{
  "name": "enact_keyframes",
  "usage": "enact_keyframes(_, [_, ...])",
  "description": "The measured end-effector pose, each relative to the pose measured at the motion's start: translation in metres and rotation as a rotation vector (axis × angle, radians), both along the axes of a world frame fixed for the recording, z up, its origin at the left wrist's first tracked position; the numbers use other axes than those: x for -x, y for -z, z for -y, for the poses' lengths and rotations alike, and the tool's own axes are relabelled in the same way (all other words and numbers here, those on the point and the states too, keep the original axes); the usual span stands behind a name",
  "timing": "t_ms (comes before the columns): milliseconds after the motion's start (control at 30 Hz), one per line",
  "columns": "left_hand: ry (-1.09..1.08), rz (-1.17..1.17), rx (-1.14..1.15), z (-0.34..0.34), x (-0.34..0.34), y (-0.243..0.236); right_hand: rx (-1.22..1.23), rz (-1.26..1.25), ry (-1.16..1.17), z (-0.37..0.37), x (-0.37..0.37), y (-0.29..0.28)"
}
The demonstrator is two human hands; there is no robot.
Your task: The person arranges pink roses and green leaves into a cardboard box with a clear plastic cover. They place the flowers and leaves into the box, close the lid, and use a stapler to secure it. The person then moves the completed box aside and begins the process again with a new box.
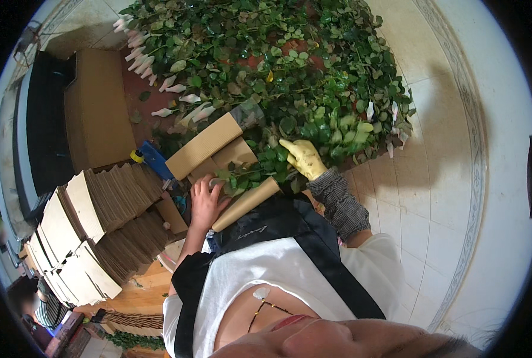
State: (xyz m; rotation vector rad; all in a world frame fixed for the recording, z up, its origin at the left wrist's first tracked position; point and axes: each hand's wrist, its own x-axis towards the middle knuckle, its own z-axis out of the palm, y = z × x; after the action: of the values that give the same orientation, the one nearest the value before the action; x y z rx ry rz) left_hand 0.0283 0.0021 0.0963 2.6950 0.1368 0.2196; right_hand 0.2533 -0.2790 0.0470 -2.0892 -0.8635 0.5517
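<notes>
My bare left hand (209,200) is at the lower left of a kraft-paper wrap (201,145), fingers curled at its edge by some leafy stems; what they grip is unclear. A rolled strip of brown paper (245,204) lies just right of that hand. My right hand (303,157), in a stained yellow glove with a grey checked sleeve above, has curled fingers among green rose leaves (287,124), their hold hidden. Pale wrapped flower heads (173,88) line the left and right sides of the broad pile of stems. A clear plastic piece (248,113) sits at the wrap's upper end.
Stacked cardboard sheets (105,212) fill the left, with a blue object (154,160) beside them and a large open carton (96,110) behind. Another person (48,310) is at the lower left, near more greenery (134,340). A tiled floor (439,155) borders the right.
</notes>
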Motion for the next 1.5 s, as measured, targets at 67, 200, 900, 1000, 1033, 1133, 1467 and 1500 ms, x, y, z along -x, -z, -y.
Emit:
enact_keyframes(67, [0.055, -0.097, 0.219, -0.009, 0.009, 0.023, 0.013, 0.028, -0.086, 0.0, -0.01, 0.004])
enact_keyframes(200, [-0.021, -0.127, 0.364, -0.007, 0.013, 0.022, 0.379, -0.354, -0.335, -0.023, -0.077, -0.067])
enact_keyframes(900, [-0.12, -0.113, 0.528, -0.004, 0.021, 0.023, -0.209, 0.452, -0.254, -0.053, -0.125, -0.128])
enact_keyframes(1000, [-0.132, -0.096, 0.45, -0.001, 0.023, 0.024, -0.04, 0.443, -0.352, -0.054, -0.059, -0.122])
enact_keyframes(1033, [-0.103, -0.099, 0.386, -0.002, 0.024, 0.025, -0.031, 0.372, -0.304, -0.043, -0.041, -0.091])
enact_keyframes(1133, [-0.022, -0.101, 0.209, -0.006, 0.026, 0.034, 0.167, 0.42, -0.28, -0.032, -0.005, -0.043])
enact_keyframes(1467, [-0.029, -0.012, -0.072, -0.007, 0.012, 0.01, 0.662, 0.289, -0.199, -0.018, 0.013, -0.001])
enact_keyframes(1500, [-0.015, -0.023, -0.074, -0.008, 0.011, 0.011, 0.723, 0.305, -0.262, -0.031, 0.007, -0.03])
